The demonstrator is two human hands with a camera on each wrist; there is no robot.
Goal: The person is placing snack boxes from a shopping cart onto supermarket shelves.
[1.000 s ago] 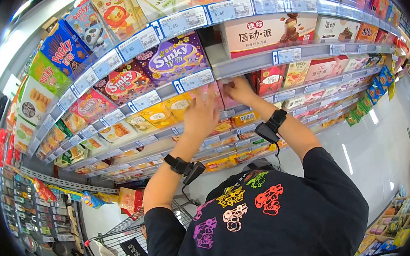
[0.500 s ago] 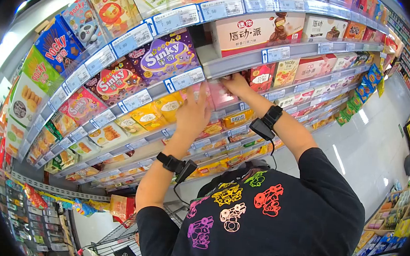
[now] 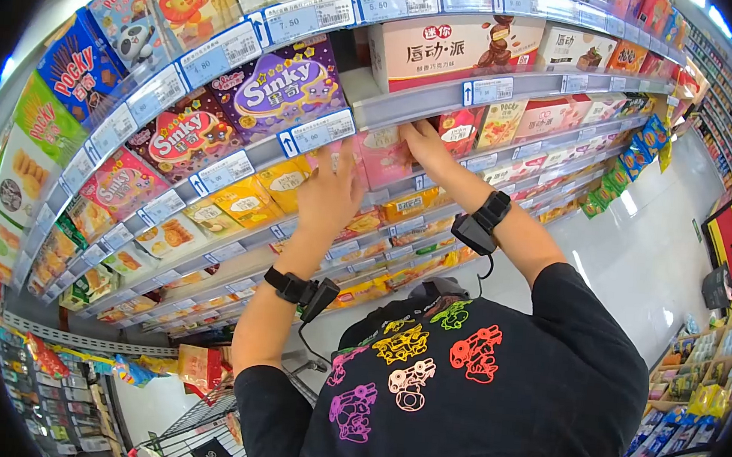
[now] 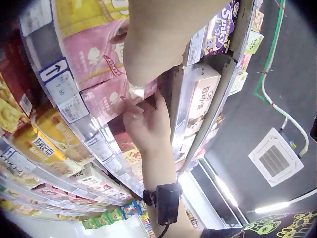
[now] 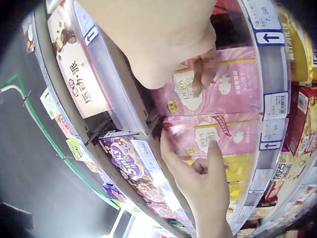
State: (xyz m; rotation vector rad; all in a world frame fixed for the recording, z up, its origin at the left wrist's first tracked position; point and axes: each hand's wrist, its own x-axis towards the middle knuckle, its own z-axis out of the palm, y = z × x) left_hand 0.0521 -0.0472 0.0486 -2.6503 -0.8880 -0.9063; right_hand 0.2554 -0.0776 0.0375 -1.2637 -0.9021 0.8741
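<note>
1. Pink boxes (image 5: 233,94) side by side on shelf (image 5: 265,161).
2. L hand (image 3: 330,193): fingers spread, touching L box.
3. R hand (image 3: 428,152): fingers bent at R box; can't tell if gripping.
4. Yellow boxes (image 3: 288,179) just L of pink.
5. Above: purple box (image 3: 282,89), white box (image 3: 436,49) to its R.

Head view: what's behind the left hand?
A pink box, its front partly covered by the left hand, with yellow boxes alongside. What the hand covers there, and anything deeper behind that box, can't be seen.
</note>
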